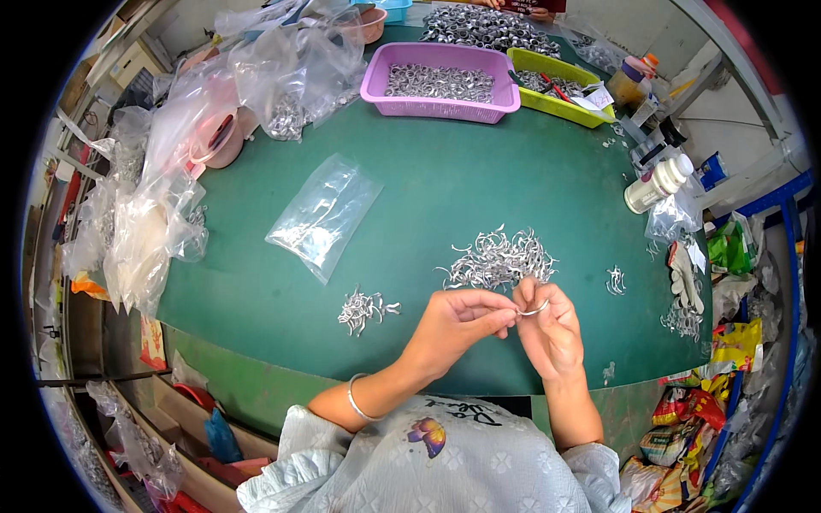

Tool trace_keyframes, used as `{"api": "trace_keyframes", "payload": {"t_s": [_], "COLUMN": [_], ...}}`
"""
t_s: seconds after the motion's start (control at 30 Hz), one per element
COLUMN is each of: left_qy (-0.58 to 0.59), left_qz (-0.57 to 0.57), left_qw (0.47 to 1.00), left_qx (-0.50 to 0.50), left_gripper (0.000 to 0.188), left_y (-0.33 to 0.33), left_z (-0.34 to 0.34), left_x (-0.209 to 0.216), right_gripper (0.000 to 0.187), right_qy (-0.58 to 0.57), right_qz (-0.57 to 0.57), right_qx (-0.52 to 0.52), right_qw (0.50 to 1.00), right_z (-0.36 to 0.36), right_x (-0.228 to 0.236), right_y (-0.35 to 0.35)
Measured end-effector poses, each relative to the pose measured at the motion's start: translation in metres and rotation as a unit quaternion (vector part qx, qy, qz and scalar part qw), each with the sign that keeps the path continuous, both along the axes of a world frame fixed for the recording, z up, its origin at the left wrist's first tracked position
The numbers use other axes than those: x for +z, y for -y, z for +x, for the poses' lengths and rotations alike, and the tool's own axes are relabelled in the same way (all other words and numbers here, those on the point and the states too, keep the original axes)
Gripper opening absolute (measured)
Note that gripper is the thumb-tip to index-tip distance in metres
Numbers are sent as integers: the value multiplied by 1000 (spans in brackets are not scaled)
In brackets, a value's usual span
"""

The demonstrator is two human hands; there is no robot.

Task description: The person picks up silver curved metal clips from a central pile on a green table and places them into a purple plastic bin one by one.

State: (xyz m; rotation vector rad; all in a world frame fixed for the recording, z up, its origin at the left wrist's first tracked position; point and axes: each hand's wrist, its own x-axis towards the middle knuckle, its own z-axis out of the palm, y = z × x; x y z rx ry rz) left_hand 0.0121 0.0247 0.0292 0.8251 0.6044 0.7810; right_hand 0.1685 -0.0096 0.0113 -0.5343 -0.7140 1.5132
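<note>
Close in front of me, my left hand point(466, 325) and my right hand point(552, 338) meet over a small curved silver metal piece point(537, 309). Its right part lies between my right thumb and fingers. My left thumb and forefinger pinch at its left end. Both hands are closed on it, above the green table. Just beyond them lies a large heap of similar curved metal pieces point(496, 256). A smaller pile point(366, 309) rests to the left of my left hand. To the right is a little group of pieces point(616, 280).
A flat clear plastic bag point(325, 218) lies left of centre on the green table point(410, 188). At the back stand a purple basket point(440, 107) and a lime-green basket point(560, 104), both holding metal parts. A white bottle point(658, 184) is at the right; bulging plastic bags point(150, 227) crowd the left edge.
</note>
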Motion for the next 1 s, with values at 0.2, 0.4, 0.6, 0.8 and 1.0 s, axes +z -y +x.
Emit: {"api": "trace_keyframes", "payload": {"t_s": [0.2,0.4,0.6,0.8,1.0], "left_qy": [26,19,6,39,48], "left_qz": [-21,-3,20,38,59], "left_qw": [999,1000,1000,998,997], "left_qx": [3,4,-3,-7,-3], "left_gripper": [13,10,10,11,12], "left_y": [11,17,19,21,22], "left_z": [-1,-9,-11,-12,-13], "left_x": [5,19,26,27,27], "right_gripper": [9,12,12,9,7], "right_qy": [-60,94,148,75,169], "right_qz": [-35,34,10,-39,13], "right_qx": [5,-76,-105,-79,-142], "right_qw": [998,992,983,993,975], "right_z": [-13,-13,-12,-15,-17], "right_x": [12,23,30,38,39], "right_y": [15,25,33,37,39]}}
